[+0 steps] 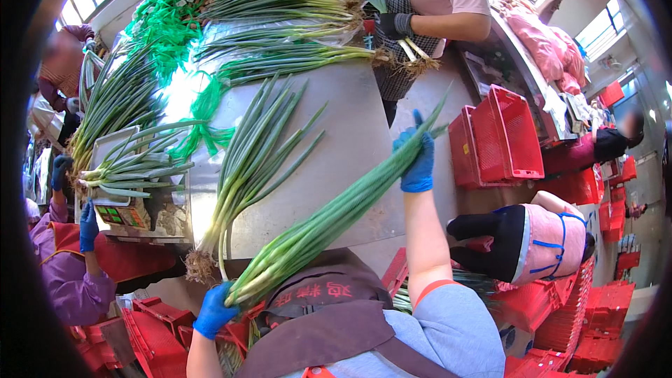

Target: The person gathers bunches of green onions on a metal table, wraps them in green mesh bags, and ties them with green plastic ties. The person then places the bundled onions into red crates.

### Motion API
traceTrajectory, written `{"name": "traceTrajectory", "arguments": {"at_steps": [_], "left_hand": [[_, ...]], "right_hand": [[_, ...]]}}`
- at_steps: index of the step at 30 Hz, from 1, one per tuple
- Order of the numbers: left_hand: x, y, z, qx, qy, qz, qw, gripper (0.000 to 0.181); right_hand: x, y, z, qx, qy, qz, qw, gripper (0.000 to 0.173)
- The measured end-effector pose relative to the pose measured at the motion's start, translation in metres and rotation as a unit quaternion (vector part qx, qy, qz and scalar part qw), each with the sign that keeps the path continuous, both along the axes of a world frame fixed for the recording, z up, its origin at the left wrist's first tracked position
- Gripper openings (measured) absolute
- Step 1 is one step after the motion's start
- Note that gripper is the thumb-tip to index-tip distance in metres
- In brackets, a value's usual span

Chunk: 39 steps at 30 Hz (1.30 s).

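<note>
A long bundle of green onions (325, 215) slants across the front of my body, over the near edge of the metal table. My left hand (215, 310), in a blue glove, grips the bundle at its pale root end. Higher up on the right, my blue-gloved right hand (417, 155) is wrapped around the green leaves near their tips. A second, looser bunch of green onions (244, 173) lies on the metal table (336, 115), left of the held bundle. Its roots (200, 265) hang past the table's near edge.
Green mesh netting (205, 110) and more onion rows (299, 55) lie farther back. A scale (118, 215) bearing onions stands at left, beside a co-worker's gloved hand (89, 226). Across the table another person holds onions (412, 50). Red crates (504, 136) stand right; others surround me below.
</note>
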State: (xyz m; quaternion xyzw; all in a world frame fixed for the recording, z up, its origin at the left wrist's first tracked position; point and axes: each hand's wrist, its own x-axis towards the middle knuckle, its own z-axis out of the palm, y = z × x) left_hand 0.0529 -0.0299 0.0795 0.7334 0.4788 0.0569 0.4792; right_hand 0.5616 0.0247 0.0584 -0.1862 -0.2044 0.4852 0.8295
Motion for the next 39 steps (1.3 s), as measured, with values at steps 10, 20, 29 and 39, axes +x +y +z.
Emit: {"name": "traceTrajectory", "arguments": {"at_steps": [10,20,29,39], "left_hand": [[-0.024,-0.023,-0.043,0.236,0.04,0.072,0.968,0.033],[0.048,-0.014,-0.011,0.332,0.197,-0.006,0.922,0.039],[0.046,-0.026,0.025,0.354,0.021,0.081,0.932,0.047],[-0.015,-0.046,0.026,0.163,-0.11,0.194,0.961,0.032]], "right_hand": [[0.073,-0.028,-0.006,-0.343,-0.033,-0.192,0.919,0.045],[-0.201,-0.071,-0.068,-0.256,0.138,0.361,0.886,0.067],[-0.202,0.011,-0.024,-0.08,0.186,0.35,0.915,0.062],[-0.156,0.007,-0.024,-0.08,0.186,0.235,0.951,0.059]]}}
